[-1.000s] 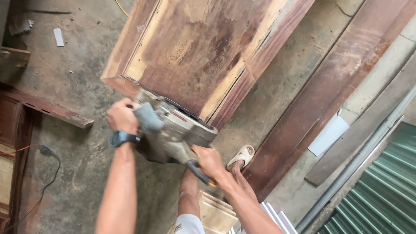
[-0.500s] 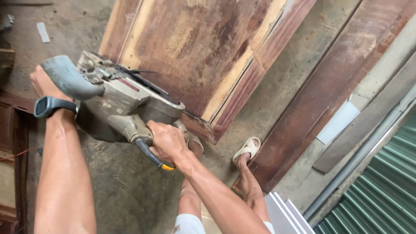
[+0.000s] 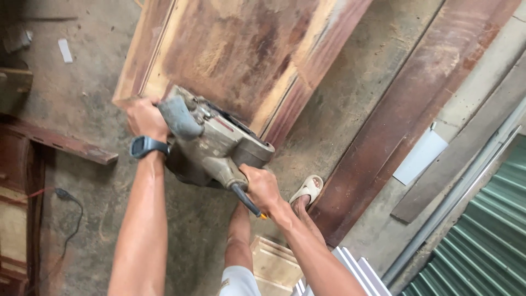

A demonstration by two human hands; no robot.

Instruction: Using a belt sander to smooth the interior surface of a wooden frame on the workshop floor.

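Dusty concrete floor (image 3: 109,219) under me, old wooden door panel (image 3: 241,49) lying flat. Both hands clamped on the belt sander (image 3: 211,145): left hand (image 3: 143,118) on the front knob, right hand (image 3: 262,188) around the rear handle.

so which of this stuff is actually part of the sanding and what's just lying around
In use:
- belt sander, gripped by the left hand at the front and the right hand at the rear handle
- wooden door panel under the sander

Lying about:
- long reddish plank
- black cable on the floor
- white sheet
- small wood offcuts
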